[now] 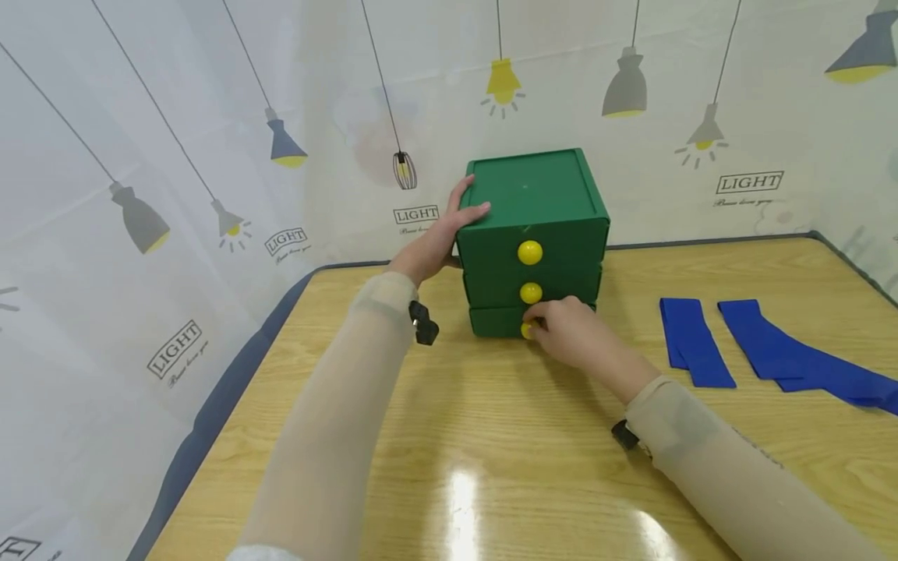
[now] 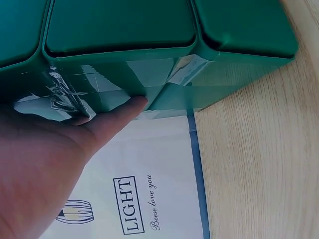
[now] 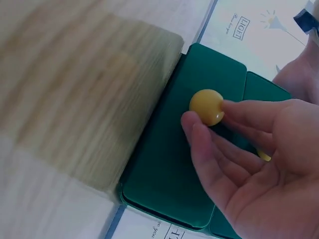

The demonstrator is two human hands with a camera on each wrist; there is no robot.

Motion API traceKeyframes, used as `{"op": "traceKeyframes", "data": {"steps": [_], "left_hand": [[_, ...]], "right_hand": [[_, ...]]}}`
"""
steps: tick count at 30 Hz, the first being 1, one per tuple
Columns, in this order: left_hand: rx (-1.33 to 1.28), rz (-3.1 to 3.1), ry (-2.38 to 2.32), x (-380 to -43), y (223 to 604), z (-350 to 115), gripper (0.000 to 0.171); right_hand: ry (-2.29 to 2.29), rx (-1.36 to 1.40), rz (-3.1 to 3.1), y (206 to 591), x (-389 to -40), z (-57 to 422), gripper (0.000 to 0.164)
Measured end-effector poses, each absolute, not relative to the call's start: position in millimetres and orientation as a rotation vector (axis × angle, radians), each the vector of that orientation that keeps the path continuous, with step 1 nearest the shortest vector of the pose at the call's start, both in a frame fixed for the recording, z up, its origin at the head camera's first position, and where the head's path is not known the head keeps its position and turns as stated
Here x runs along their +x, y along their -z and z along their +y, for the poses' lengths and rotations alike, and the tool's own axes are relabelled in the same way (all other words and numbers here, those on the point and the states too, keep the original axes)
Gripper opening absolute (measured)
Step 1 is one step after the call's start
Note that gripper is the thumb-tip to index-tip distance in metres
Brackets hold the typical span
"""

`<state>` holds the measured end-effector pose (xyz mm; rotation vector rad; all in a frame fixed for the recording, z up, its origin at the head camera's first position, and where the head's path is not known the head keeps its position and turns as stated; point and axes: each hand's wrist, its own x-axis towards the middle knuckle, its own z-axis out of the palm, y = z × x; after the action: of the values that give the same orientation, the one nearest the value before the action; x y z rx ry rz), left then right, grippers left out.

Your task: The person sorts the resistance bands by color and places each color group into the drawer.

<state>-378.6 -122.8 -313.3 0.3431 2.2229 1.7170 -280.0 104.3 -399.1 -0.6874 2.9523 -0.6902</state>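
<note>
A small green drawer cabinet [image 1: 533, 187] with three stacked drawers and round yellow knobs stands upright on the table. My left hand [image 1: 435, 241] rests against its left side, with fingertips over the top edge. In the left wrist view, one straight finger [image 2: 119, 115] of that hand lies along the taped side wall. At the front, my right hand [image 1: 575, 331] pinches the lowest yellow knob [image 3: 205, 105] between thumb and fingers. The bottom drawer [image 1: 494, 322] looks closed. Above that hand, the middle knob [image 1: 531, 293] and top knob [image 1: 530, 252] are untouched.
Two folded blue strips [image 1: 698, 343] [image 1: 772, 354] lie on the wooden table [image 1: 421, 467] to the right of the cabinet. Close behind the cabinet hangs a white cloth [image 1: 337, 78] printed with lamps. The table's dark edge runs along the left and back.
</note>
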Motion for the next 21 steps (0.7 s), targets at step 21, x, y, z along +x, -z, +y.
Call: {"op": "traceKeyframes", "data": {"steps": [21], "left_hand": [[0.383,2.218,-1.717,-380.8,314.6,-119.6,0.077]], "right_hand": [[0.576,-0.837,2.846,387.0,-210.8,105.3,0.016]]}}
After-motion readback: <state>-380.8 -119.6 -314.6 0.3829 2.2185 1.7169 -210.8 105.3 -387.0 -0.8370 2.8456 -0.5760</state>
